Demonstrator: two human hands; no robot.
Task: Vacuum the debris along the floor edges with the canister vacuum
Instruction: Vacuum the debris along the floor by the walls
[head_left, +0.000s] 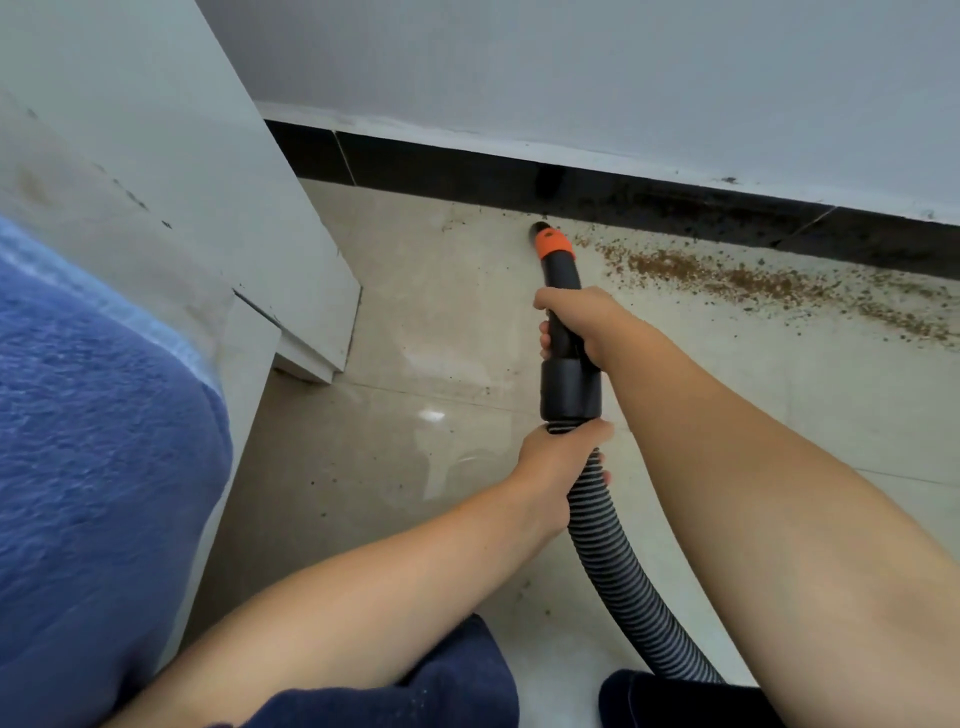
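Debris (737, 278) lies in a brown, grainy band on the pale tiled floor (415, 322), along the black baseboard (467, 171) under the grey wall (571, 67), and it spreads from the nozzle toward the right edge of the view. The black nozzle (558, 270) with an orange ring near its tip points at the foot of the baseboard, and its mouth is just at the left end of the debris band. The right hand (584, 325) grips the nozzle tube, with the fingers curled around it. The left hand (553, 467) grips the ribbed hose (613, 561) just behind the thick black cuff, also with curled fingers. The hose bends down to the right, between the dark blue knees (467, 670). A white cabinet (171, 171) stands at the left, and blue fabric (88, 441) fills the left side. No container shows in the view.
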